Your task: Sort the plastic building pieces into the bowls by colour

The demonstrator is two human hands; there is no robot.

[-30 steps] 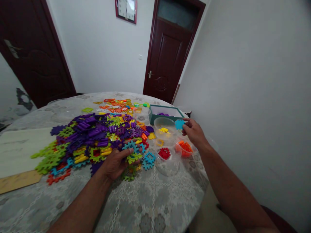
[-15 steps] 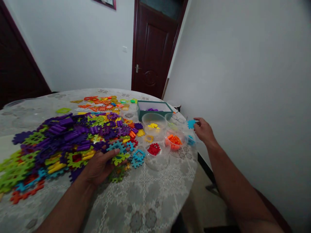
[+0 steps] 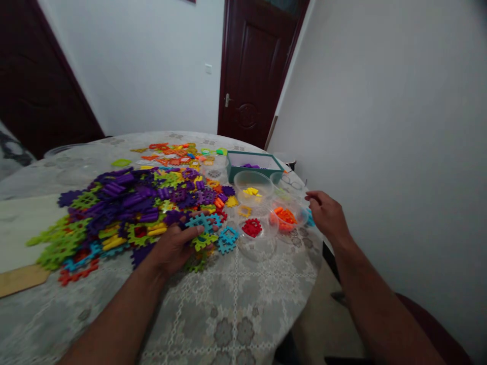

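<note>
Left hand (image 3: 177, 248) has a blue toothed tile (image 3: 198, 221) and lime toothed tile (image 3: 205, 241) thumb-pinched, left of the orange-piece bowl (image 3: 303, 217); right hand (image 3: 327, 215) is half-curled right of it, can't tell if empty. Tiles are probably light, stiffish plastic, so grab edges.

Toothed pieces, flat: one blue, one green, hand-held; further blue at right.
Blue piece (image 3: 200, 221): openwork, tilted, gripped in the left hand (image 3: 175, 248), thumb at its lower edge. Green piece (image 3: 205, 241): toothed rim, cut-out, just below the blue in the same hand. Blue item (image 3: 311, 217): near the right hand (image 3: 327, 215), mostly hidden, outline unclear.
</note>
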